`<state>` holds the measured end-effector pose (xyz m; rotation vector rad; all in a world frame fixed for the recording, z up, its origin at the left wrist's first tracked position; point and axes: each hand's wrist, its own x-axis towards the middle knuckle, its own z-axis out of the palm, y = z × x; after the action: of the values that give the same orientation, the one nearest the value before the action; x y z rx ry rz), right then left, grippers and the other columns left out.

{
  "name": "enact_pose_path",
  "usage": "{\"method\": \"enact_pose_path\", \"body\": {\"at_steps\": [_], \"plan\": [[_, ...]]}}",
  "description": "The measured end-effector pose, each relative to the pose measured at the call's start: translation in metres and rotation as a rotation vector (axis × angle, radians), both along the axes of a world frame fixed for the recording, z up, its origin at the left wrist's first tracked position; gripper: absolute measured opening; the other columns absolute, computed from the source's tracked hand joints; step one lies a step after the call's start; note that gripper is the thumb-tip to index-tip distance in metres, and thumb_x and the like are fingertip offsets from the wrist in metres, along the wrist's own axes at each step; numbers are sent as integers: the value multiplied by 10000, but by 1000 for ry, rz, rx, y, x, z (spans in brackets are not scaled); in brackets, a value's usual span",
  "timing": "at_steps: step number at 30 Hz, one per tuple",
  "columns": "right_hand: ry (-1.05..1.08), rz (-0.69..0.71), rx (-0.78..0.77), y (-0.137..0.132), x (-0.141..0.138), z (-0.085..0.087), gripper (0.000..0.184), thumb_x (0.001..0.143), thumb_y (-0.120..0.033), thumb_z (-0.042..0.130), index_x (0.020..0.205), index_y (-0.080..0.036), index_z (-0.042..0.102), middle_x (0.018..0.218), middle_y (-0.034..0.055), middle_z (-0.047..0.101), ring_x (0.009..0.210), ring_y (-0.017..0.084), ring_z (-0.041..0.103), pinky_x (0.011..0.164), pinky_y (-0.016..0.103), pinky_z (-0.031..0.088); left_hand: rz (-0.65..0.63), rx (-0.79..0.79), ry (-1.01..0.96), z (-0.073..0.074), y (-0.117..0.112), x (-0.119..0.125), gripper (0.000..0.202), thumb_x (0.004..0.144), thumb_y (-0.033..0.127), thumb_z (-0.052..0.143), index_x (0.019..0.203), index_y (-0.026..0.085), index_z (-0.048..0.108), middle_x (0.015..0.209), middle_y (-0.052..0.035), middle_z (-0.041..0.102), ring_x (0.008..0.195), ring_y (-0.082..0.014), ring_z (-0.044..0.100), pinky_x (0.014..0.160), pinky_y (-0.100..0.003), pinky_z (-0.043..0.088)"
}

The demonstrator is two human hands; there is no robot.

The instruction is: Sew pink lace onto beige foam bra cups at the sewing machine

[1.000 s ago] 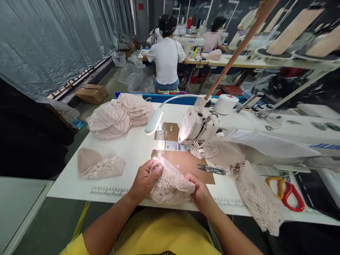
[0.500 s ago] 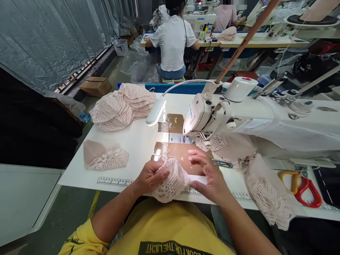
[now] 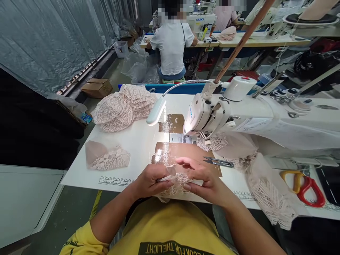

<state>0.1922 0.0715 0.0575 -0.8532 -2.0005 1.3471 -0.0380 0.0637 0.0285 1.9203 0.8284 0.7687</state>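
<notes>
sewing machine (image 3: 212, 113) | thread snips (image 3: 219, 162) | scissors (image 3: 305, 186) | lace pile (image 3: 124, 106) | cardboard box (image 3: 97, 87)

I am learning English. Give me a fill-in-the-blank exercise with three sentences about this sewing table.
The left hand and the right hand hold a lace piece, and the person's shirt is ____.
The big scissors have one yellow handle and one ____ handle.
The pile of lace lies to the ____ of the sewing machine.
Missing words: yellow; red; left.
</notes>
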Motion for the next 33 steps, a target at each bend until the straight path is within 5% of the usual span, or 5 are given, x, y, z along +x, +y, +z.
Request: {"method": "enact_pose_path", "body": {"at_steps": [6, 11, 19, 26, 33], "plan": [[108, 83, -141, 2, -14, -10, 237, 881, -355, 562, 777, -197, 703, 760, 34, 632, 696, 158, 561, 650, 276, 451, -28, -21, -45, 7, 1, 2, 333, 870, 340, 502, 581, 188, 435, 597, 1, 406, 581, -135, 377, 585, -264, 319], [71, -72, -192, 1, -5, -17, 312, 825, -424, 618, 635, -176, 635, 601, -7, 518, 566, 117, 451, 532, 240, 363, 264, -176, -123, 8, 6, -20, 330, 916, 368, 467, 659, 163, 499, 789, -55, 546, 711, -146, 486, 664, -258, 405], [123, -165, -298, -7, -13, -18, 267, 765, -433, 677, 680, -182, 643, 603, -13, 531, 540, 107, 437, 496, 229, 358, 221, -451, -299, 0, -10, -28, 758, 717, 325, 756, 1375, 205, 399, 1314, -146, 507, 1209, -278, 486, 1028, -394, 375], [353, -552, -410, -12, -15, -21, 286, 672, -452, 761, 637, -199, 633, 608, -9, 566, 558, 125, 485, 536, 253, 438, 143, -1110, -696, -14, -40, 18, 378, 694, 244, 752, 1038, 115, 660, 939, -106, 691, 841, -215, 649, 784, -335, 518], [414, -502, -562, -12, -25, -25, 273, 677, -463, 755, 751, -205, 702, 702, 6, 648, 628, 144, 549, 615, 272, 466, 264, -1064, -976, -14, -42, 27, 406, 784, 411, 615, 1124, 190, 623, 1177, -86, 635, 1055, -263, 592, 873, -402, 503]]}}
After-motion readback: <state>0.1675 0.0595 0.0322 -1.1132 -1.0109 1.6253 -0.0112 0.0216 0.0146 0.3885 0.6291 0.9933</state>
